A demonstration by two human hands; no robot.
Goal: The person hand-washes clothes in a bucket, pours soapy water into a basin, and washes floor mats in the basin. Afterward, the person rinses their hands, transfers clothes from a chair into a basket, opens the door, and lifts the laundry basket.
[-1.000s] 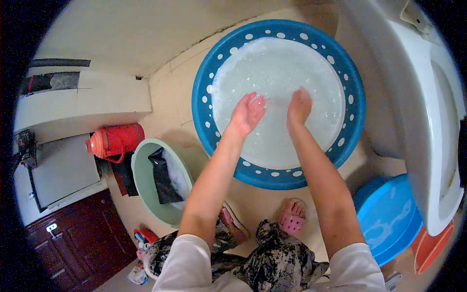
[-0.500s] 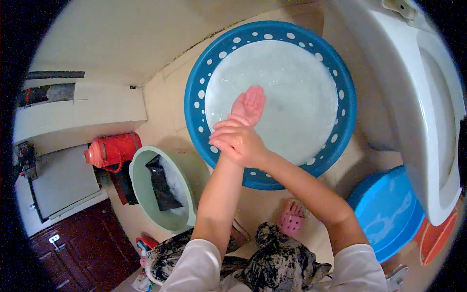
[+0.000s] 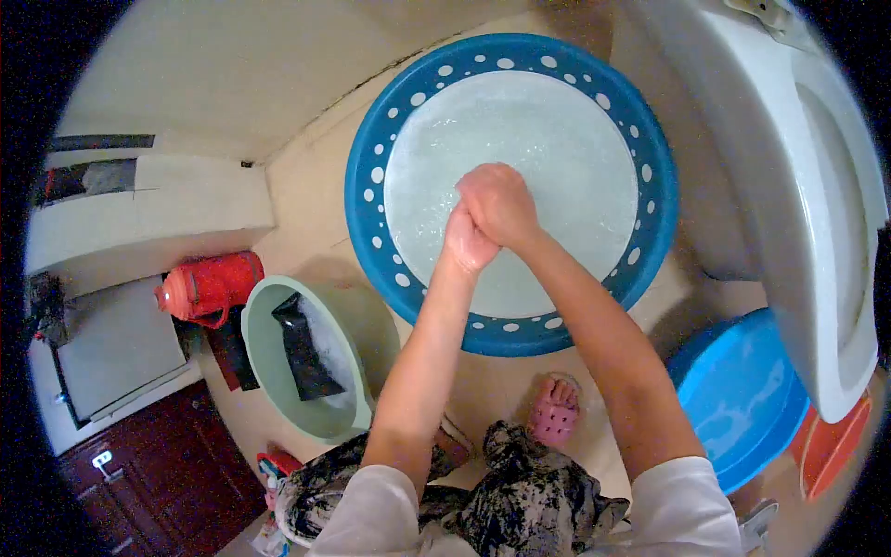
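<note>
Both my hands are together above a big blue basin (image 3: 364, 218) with white dots, which holds cloudy whitish water (image 3: 557, 130). My left hand (image 3: 470, 243) is turned palm up, and its fingers are covered. Across those fingers lies my right hand (image 3: 502, 202), back upward, closed around them. Ripples and small splashes show on the water around the hands.
To the left stands a pale green tub (image 3: 263, 369) with a black item (image 3: 304, 348) and suds in it. A red thermos (image 3: 212, 285) lies beyond it. At right are a white ceramic fixture (image 3: 817, 223), a bright blue basin (image 3: 742, 399) and an orange basin (image 3: 833, 450).
My right hand has slid from my left wrist forward over the left palm and fingers. The camera view has shifted slightly.
</note>
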